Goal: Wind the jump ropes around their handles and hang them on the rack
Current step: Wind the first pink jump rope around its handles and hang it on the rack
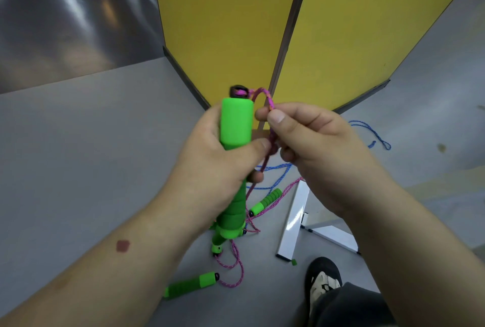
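I am gripping the green foam handles (236, 127) in my left hand (210, 158) while my right hand (309, 137) is pinching the pink rope (267, 98), keeping it taut for tight, even wraps.

The grey floor (78, 156) carries green-handled pink ropes (236, 269), a blue rope (378, 137) and a white frame (294, 219).

Bare forearms; dark trousers (349, 308); black-and-white shoe (323, 280).
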A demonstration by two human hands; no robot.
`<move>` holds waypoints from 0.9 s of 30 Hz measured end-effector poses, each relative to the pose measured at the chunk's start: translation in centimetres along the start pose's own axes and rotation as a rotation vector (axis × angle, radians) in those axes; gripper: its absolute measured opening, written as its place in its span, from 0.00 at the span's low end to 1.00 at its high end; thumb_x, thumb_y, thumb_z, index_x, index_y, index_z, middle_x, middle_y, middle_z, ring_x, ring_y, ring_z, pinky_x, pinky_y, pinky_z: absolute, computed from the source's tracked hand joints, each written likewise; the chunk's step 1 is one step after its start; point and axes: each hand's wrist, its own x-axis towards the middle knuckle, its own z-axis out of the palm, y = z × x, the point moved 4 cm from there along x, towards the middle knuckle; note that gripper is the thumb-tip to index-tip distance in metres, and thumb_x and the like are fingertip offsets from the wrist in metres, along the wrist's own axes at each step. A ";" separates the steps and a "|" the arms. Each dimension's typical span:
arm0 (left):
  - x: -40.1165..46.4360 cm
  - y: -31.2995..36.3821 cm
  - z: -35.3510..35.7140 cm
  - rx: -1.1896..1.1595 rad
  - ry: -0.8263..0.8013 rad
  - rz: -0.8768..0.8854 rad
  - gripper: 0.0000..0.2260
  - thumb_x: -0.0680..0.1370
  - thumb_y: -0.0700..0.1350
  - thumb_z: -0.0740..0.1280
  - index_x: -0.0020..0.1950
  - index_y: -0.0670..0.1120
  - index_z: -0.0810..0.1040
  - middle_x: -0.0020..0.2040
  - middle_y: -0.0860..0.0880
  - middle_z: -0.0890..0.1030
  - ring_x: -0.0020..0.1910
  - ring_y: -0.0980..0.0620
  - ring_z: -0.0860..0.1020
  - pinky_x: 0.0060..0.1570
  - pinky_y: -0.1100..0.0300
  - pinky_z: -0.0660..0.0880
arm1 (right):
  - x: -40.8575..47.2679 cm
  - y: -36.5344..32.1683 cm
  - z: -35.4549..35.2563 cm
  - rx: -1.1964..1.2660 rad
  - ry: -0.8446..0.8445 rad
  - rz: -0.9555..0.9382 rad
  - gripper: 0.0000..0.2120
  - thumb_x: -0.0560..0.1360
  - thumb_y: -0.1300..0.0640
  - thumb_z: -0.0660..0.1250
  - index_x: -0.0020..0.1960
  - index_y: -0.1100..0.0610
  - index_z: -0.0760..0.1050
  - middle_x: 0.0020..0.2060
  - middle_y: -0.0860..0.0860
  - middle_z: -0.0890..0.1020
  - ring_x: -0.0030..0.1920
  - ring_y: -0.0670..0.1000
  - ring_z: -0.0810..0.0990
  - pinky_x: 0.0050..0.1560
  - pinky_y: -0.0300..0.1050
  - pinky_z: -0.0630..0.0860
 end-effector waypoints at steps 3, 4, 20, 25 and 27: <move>-0.2 -0.1 0.7 0.004 -0.028 0.012 0.19 0.77 0.32 0.72 0.55 0.56 0.78 0.38 0.49 0.84 0.34 0.47 0.82 0.33 0.54 0.79 | 0.1 0.1 -0.3 0.075 0.045 0.021 0.08 0.80 0.59 0.65 0.49 0.55 0.84 0.32 0.52 0.78 0.30 0.45 0.75 0.32 0.36 0.72; -0.1 0.0 0.7 -0.007 -0.016 0.023 0.19 0.77 0.32 0.73 0.55 0.57 0.78 0.38 0.48 0.84 0.35 0.46 0.82 0.34 0.54 0.79 | 0.2 0.4 -0.4 0.050 0.040 0.035 0.09 0.81 0.57 0.66 0.50 0.54 0.85 0.34 0.54 0.78 0.31 0.46 0.75 0.33 0.37 0.72; 0.8 1.5 -1.3 -0.407 0.169 -0.075 0.18 0.79 0.34 0.70 0.66 0.48 0.75 0.42 0.47 0.86 0.41 0.50 0.87 0.31 0.64 0.78 | -0.6 1.7 1.3 -0.228 -0.272 0.133 0.08 0.78 0.57 0.71 0.57 0.53 0.81 0.39 0.42 0.82 0.38 0.42 0.74 0.41 0.43 0.70; 0.7 1.7 -1.3 -0.437 0.155 -0.107 0.19 0.79 0.35 0.70 0.68 0.47 0.74 0.40 0.48 0.87 0.40 0.50 0.88 0.28 0.66 0.78 | -0.6 2.1 1.6 -0.320 -0.286 0.091 0.04 0.79 0.56 0.70 0.53 0.54 0.82 0.39 0.46 0.80 0.38 0.42 0.73 0.39 0.35 0.71; 0.8 1.6 -1.5 -0.384 0.155 -0.086 0.17 0.79 0.35 0.71 0.65 0.48 0.75 0.42 0.48 0.87 0.42 0.49 0.88 0.30 0.64 0.78 | -0.7 1.9 1.4 -0.267 -0.288 0.085 0.04 0.80 0.59 0.69 0.50 0.57 0.83 0.36 0.43 0.80 0.36 0.40 0.74 0.39 0.33 0.71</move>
